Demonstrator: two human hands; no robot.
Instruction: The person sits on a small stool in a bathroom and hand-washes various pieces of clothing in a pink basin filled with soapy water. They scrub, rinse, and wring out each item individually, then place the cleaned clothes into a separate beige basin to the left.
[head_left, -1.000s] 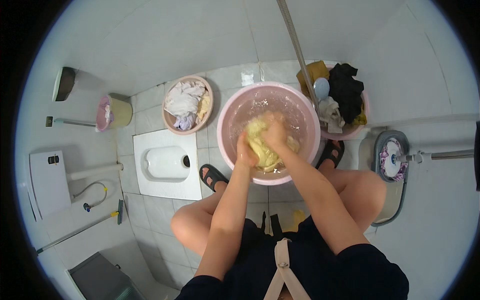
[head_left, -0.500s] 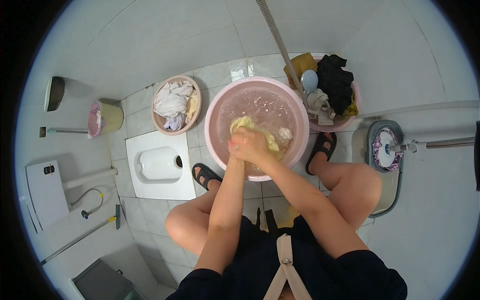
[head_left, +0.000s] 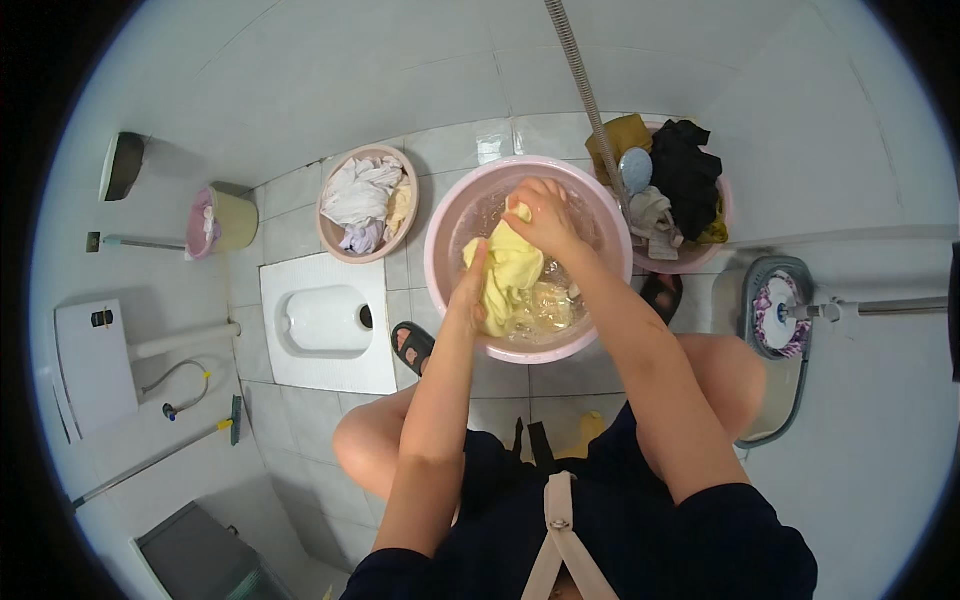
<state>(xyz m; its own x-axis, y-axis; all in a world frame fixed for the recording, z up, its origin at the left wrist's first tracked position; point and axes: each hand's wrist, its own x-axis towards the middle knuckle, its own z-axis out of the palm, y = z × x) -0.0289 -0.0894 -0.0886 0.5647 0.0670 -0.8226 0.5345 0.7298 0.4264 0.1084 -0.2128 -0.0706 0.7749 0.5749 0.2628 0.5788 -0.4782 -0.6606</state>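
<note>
A wet yellow cloth [head_left: 513, 270], perhaps a garment, is bunched between my hands over the large pink basin [head_left: 433, 255]. My right hand [head_left: 545, 217] is closed on its upper right end, near the far side of the basin. Along the cloth's left edge, my left hand [head_left: 470, 287] grips it with the thumb side up. Bubbly, rippling water [head_left: 555, 305] surrounds the cloth's lower part, and a pale patch shows under the surface there. Part of the cloth is hidden behind my left fingers.
Left of the basin stands a small pink tub [head_left: 327, 237] of white clothes [head_left: 360, 192], beside a squat toilet [head_left: 325, 322]. Behind right, a shower head [head_left: 635, 170] lies on dark clothes [head_left: 686, 172] in another tub. A mop bucket [head_left: 800, 395] is at the right.
My hands, earlier together low in the basin, have moved apart. The right one went up and away, and the yellow cloth is now lifted and spread between them.
</note>
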